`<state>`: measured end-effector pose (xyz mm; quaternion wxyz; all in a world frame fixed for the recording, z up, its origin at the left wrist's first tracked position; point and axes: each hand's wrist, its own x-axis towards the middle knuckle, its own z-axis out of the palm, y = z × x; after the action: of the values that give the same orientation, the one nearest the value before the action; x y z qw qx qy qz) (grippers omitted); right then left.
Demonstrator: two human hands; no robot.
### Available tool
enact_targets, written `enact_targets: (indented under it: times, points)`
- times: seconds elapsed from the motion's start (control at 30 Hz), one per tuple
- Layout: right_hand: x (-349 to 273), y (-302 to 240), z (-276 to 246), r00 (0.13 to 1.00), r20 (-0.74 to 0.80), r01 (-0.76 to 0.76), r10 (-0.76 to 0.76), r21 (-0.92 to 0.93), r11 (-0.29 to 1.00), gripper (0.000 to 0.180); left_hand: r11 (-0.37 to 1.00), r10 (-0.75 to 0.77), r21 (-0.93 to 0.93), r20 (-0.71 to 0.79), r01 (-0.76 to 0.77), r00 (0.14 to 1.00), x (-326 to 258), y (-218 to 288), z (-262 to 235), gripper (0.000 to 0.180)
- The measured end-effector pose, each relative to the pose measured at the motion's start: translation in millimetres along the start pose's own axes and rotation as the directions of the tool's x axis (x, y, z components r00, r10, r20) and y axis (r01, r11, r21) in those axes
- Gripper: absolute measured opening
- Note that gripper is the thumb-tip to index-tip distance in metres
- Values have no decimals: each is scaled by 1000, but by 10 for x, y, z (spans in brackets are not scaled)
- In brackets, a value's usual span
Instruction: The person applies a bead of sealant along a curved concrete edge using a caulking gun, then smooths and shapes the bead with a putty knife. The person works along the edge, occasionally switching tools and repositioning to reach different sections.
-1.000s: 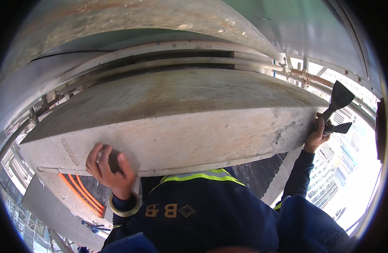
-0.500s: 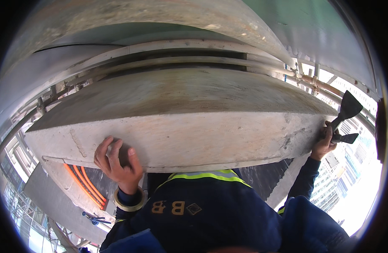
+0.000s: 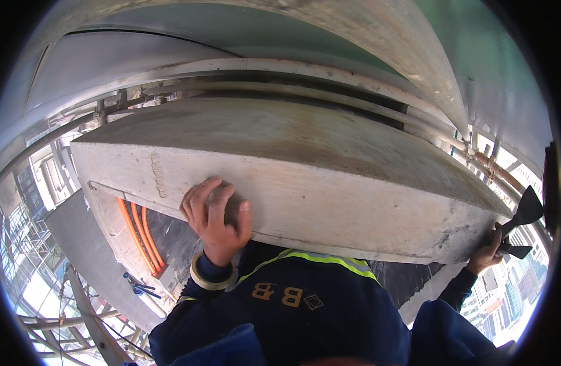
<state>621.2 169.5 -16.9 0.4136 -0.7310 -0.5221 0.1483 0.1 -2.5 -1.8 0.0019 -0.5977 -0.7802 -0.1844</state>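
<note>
My left hand (image 3: 216, 221) rests on the front face of a pale concrete slab (image 3: 329, 201), fingers bent and spread, with nothing in its grasp. A roll of cream tape (image 3: 201, 277) is worn round that wrist like a bracelet. At the slab's right end, my right hand (image 3: 486, 253) is closed round what look like two black putty knives. The wide-bladed putty knife (image 3: 528, 207) points up, and the smaller putty knife (image 3: 517, 251) sticks out to the right. My fingers and palm hide their handles.
Above the slab, a thick concrete-stained pipe (image 3: 408, 43) curves close overhead. Scaffold tubes (image 3: 500, 174) run behind and beside it. Below left are orange conduits (image 3: 143, 235), a blue-handled tool (image 3: 137, 285) and a grey board (image 3: 88, 244). Beyond the edges, buildings show far below.
My view has turned, so the slab now slopes down to the right and both hands appear further right. Each hand keeps its place on the slab, and the right still grips the putty knives.
</note>
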Motion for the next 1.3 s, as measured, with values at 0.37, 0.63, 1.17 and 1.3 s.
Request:
enact_targets:
  times: [0.37, 0.63, 1.17, 1.3]
  points:
    - [-2, -20, 4, 1000, 7, -23, 23, 7, 1000, 29, 1000, 9, -7, -7, -9, 1000, 8, 5, 6, 29]
    - [-8, -11, 4, 1000, -8, -13, 13, -23, 1000, 31, 1000, 6, -12, -10, -6, 1000, 15, 11, -2, 31]
    - [33, 66, -60, 999, 26, -38, 38, -9, 999, 31, 1000, 18, -5, -20, -18, 1000, 28, 14, -5, 32]
    - [26, 55, -46, 1000, 21, -16, 17, -29, 999, 32, 1000, 19, -10, -24, -19, 1000, 25, 5, 2, 32]
